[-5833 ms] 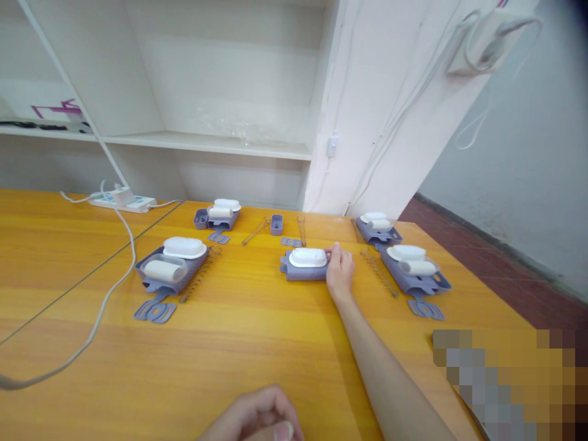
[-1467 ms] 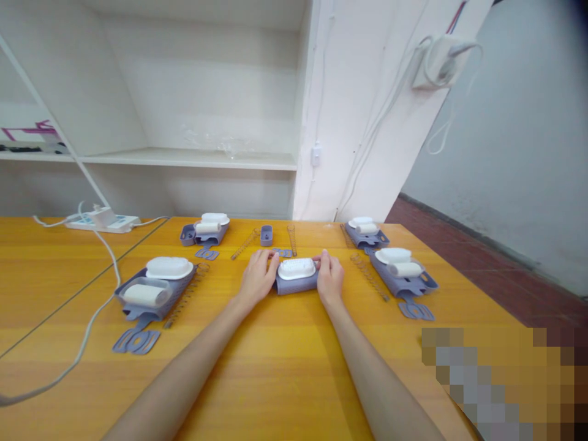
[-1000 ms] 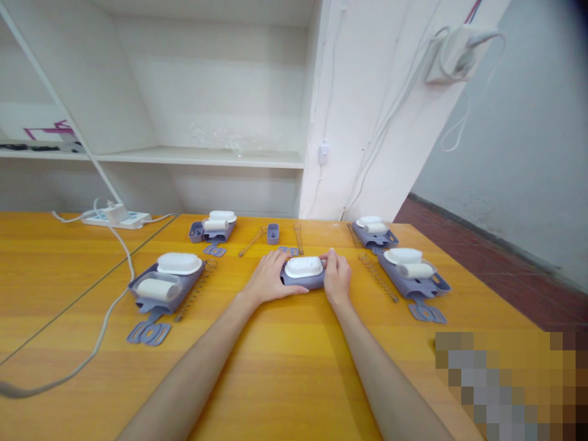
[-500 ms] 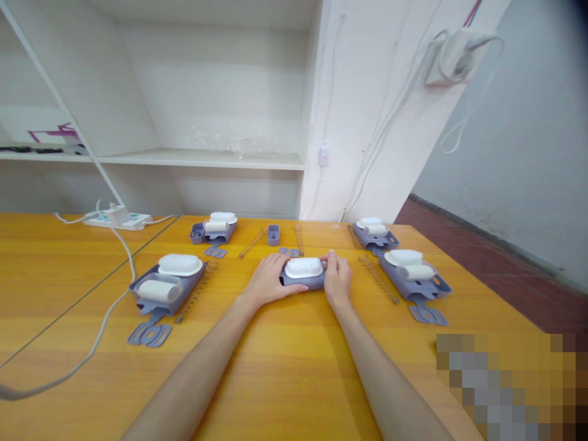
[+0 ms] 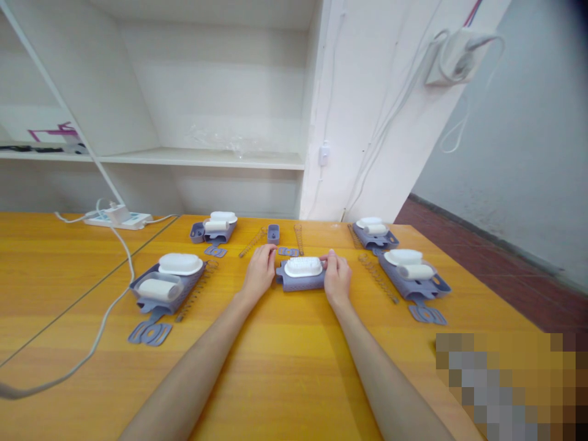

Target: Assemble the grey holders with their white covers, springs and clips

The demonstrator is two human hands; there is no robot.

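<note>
A purple-grey plastic holder lies on the table in front of me, with a white oval brush-like piece, rough on top, sitting on it. My right hand grips the holder's right end with curled fingers. Just off its left end is my left hand, apart from the holder, fingers extended forward and holding nothing that I can see. Its fingertips are close to a flat purple-grey slotted piece. Behind that piece stand a small purple-grey box and two coil springs lie beside it.
Similar holders with white ovals and white rollers stand at left, back left, right and back right. More springs lie beside them. A power strip and its cable occupy the left side. White shelves rise behind.
My left hand has let go of the holder's left end and moved left and slightly forward, uncovering that end. My right hand stays on the right end.
</note>
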